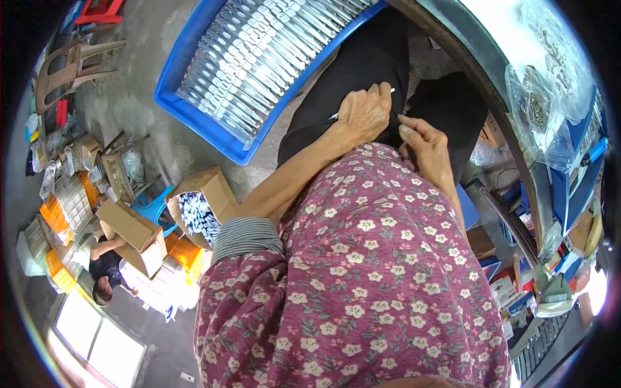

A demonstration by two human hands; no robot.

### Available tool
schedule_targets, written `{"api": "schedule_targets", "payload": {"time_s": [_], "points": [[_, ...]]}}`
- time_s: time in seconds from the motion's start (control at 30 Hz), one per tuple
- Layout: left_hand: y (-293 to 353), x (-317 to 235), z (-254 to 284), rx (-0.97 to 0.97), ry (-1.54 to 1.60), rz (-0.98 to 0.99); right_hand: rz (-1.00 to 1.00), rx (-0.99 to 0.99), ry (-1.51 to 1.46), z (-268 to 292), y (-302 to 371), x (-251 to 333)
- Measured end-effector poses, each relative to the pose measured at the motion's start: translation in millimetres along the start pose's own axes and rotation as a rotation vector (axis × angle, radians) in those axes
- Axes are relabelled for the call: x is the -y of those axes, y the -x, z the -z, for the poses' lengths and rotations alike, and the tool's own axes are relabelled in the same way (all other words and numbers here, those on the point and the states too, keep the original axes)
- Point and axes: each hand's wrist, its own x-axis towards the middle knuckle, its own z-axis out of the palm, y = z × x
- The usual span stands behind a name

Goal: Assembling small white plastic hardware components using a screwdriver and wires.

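My left hand (365,115) is closed over my dark-trousered lap around a slender white piece (392,90). Its tip sticks out past the knuckles, and a pale end shows on the wrist side; the fist hides the middle. Just to the right, my right hand (427,147) has its thumb and fingers drawn together in a pinch. Whatever is between them, if anything, is too small to make out. Ahead on the left, a blue tray (169,76) carries rows of slim silver pieces (259,55) with white oval parts.
A dark-edged table (475,48) curves along the right, bearing a clear plastic bag (537,107) of small metal parts. An open carton (217,194) of blue-and-white pieces stands at left. Beyond are a brown plastic chair (65,74), stacked boxes and another person (103,268).
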Motion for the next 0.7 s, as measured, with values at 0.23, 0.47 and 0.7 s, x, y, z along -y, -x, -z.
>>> {"api": "schedule_targets", "payload": {"time_s": [0.23, 0.47, 0.7], "points": [[-3, -1, -2, -0.093, -0.038, -0.039, -0.349, 0.401, -1.007, 23, -11, -22], [4, -8, 1, -0.115, -0.03, -0.004, 0.454, -0.081, 0.504, 13, 11, -18], [1, -7, -5, -0.137, 0.003, 0.002, 0.658, -0.16, 0.861, 8, 13, -16]]}}
